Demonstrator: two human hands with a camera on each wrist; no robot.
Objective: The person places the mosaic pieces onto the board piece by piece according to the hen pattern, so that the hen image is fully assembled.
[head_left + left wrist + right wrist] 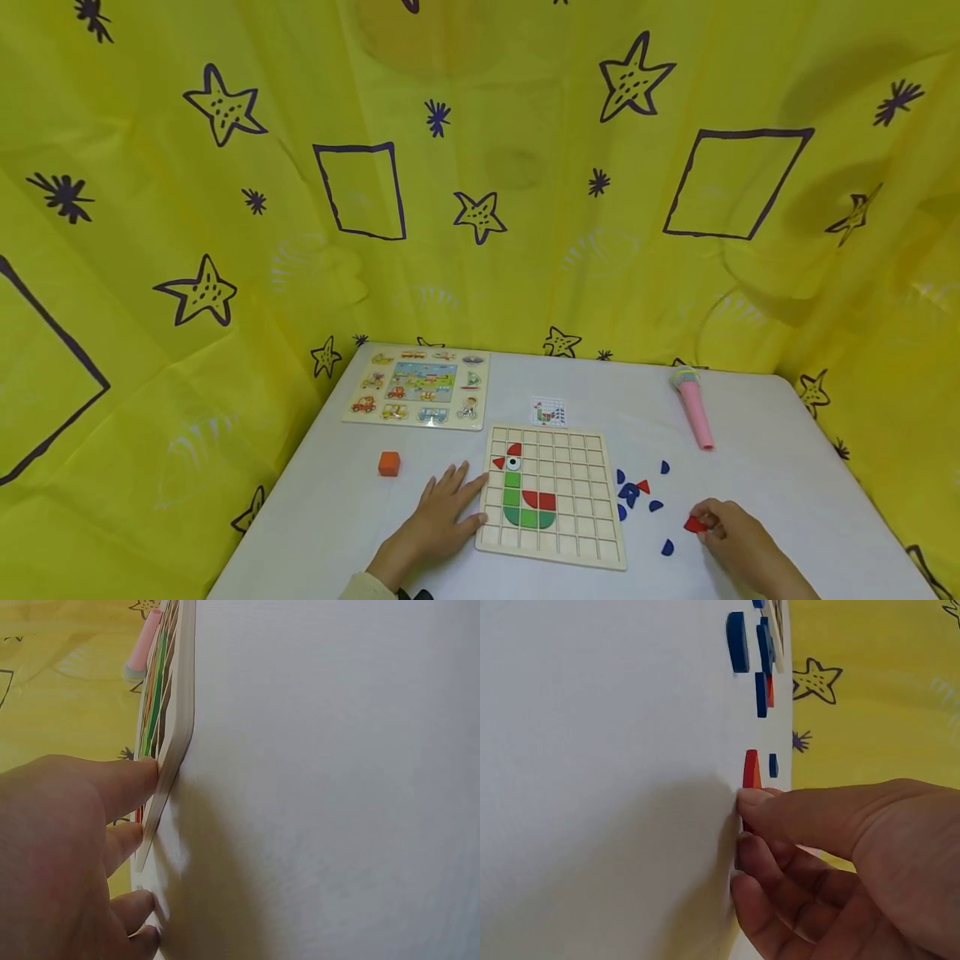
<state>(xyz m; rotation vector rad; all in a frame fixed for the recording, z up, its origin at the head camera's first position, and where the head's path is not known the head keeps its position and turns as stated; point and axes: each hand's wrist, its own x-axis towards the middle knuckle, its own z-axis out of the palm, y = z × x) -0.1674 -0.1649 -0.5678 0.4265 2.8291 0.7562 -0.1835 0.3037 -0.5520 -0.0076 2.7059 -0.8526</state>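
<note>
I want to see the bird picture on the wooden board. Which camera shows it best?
The head view: the wooden board lies flat, its red and green bird pieces plainly visible from above. The left wrist view shows only the board's edge beside the left hand, pieces as thin stripes. The right wrist view shows barely a corner of it.

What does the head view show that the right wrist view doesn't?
Head only: left hand resting flat at the grid board's left edge, orange cube, vehicle puzzle, pink tube, pattern card. Right wrist only: close side-on look at fingertips pinching the red piece on the table. Both: right hand, red piece, loose blue pieces, yellow backdrop.
</note>
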